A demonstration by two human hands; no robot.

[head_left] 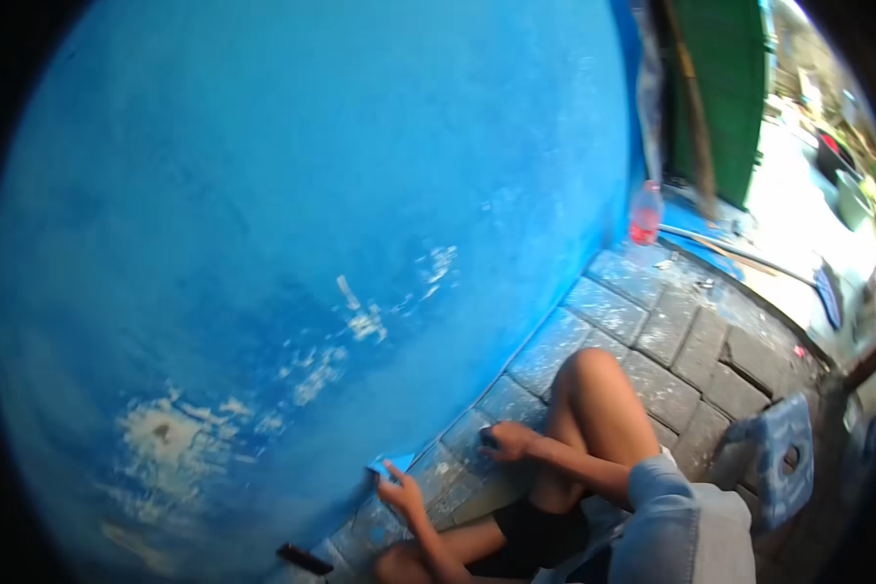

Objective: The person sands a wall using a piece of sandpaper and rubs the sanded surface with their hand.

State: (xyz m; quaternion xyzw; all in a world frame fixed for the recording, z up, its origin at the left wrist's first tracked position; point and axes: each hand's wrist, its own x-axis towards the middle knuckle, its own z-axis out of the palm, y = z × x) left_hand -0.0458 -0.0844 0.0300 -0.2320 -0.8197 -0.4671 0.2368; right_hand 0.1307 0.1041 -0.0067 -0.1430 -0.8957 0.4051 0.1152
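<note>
Near the foot of the blue wall [360, 195], my left hand [399, 492] pinches a flat light-blue piece [392, 464], which is close to or touching the wall. My right hand [511, 441] is closed around a small dark object [487, 438] above the paving, beside my bent knee; what the object is cannot be made out. Pale patches of bare or peeling paint [165, 433] run diagonally across the lower wall.
A dark oblong item [304, 559] lies by the wall's base. On the right stands a blue plastic stool [786, 462]. Toward the green door [720, 97] are a clear bottle with red on it [644, 214] and a long-handled tool [825, 292] on the ground.
</note>
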